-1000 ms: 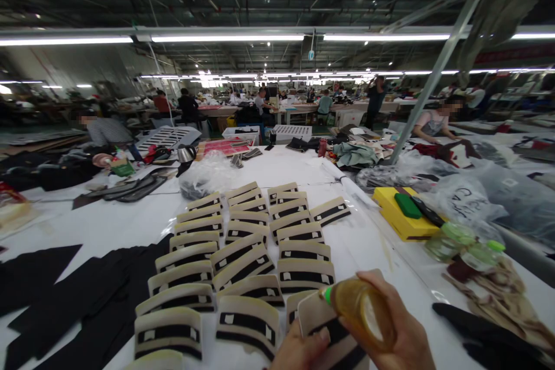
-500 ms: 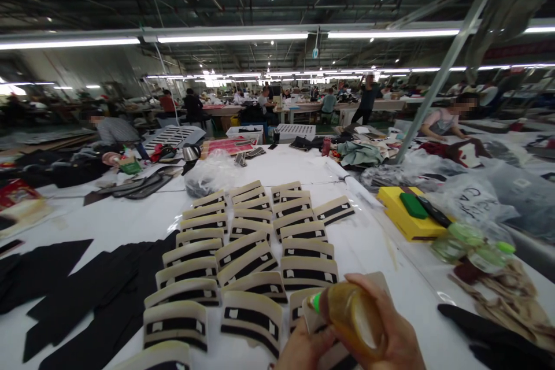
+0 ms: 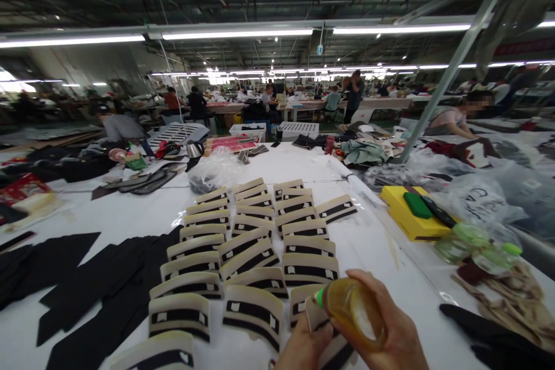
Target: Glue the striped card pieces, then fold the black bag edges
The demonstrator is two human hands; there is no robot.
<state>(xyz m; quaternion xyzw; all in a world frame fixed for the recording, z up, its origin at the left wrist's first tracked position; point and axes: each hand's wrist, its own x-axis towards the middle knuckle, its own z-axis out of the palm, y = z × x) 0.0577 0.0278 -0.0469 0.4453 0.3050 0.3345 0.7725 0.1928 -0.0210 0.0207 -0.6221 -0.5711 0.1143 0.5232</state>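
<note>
My right hand (image 3: 392, 324) is wrapped round a clear squeeze bottle (image 3: 353, 309) of amber liquid, tilted so its green-tipped nozzle points left. Just below it, my left hand (image 3: 303, 347) pinches a curved beige piece with a black band (image 3: 315, 317). The nozzle is at the upper left edge of that piece; whether it touches, I cannot tell. Part of the piece is hidden by the bottle and fingers. Several like beige pieces (image 3: 252, 306) with black strips and small white patches lie in overlapping columns on the white table (image 3: 269, 165) ahead of my hands.
Black fabric pieces (image 3: 108, 283) lie at the left. To the right are a yellow box (image 3: 405, 217) with a green block (image 3: 417, 205) on it, green-capped bottles (image 3: 494, 257) and tan cloth (image 3: 515, 300). A slanted metal post (image 3: 446, 81) rises at the right. Several people work farther back.
The view has shifted slightly, so the table things sit a little farther right. Both hands keep their hold on the bottle and the piece, nearly unmoved.
</note>
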